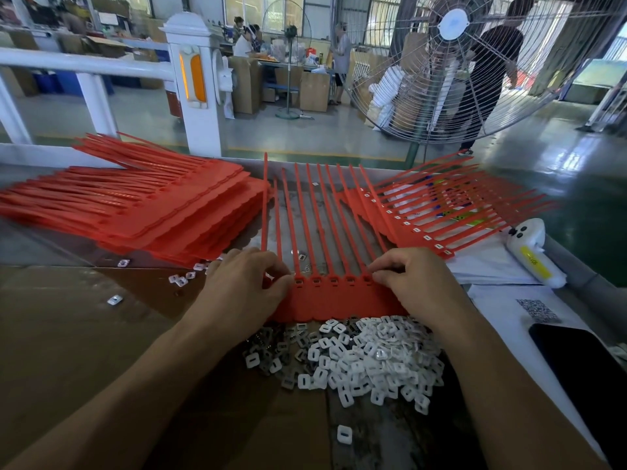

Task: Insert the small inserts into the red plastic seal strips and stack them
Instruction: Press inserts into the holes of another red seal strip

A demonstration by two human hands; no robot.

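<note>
Left hand [244, 283]: fingers [274, 266] curled and pinched together at the left end of the red seal strip [332, 296], thumb and forefinger tips on the strip's row of sockets. Whether an insert sits between the tips: cannot tell. Right hand [417, 283]: fingers [381, 266] likewise bunched and pressed down on the right end of the same socket row. Both palms down, forearms entering from the near edge.

Strip flat on the counter [68, 334] between the two hands, its thin tails fanned away from the person, five sockets visible between the fingertips. Directly nearer than the strip, touching its near edge: loose heap of small inserts [359, 357], white ones to the right, grey ones to the left. One white insert apart, closer to the person. A few more scattered left of the left hand.

To the far left: tall stack of red strips [152, 212], tails pointing left. To the far right: second group of red strips [441, 212] with white inserts showing in the sockets, tails pointing right, overlapping the worked strip's tails.

Right edge of counter: white handheld device [532, 252] with yellow label, sheet with printed code [537, 310], dark phone [583, 361]. Beyond the counter: large standing fan [454, 62], white railing [193, 83], people at a distance.
</note>
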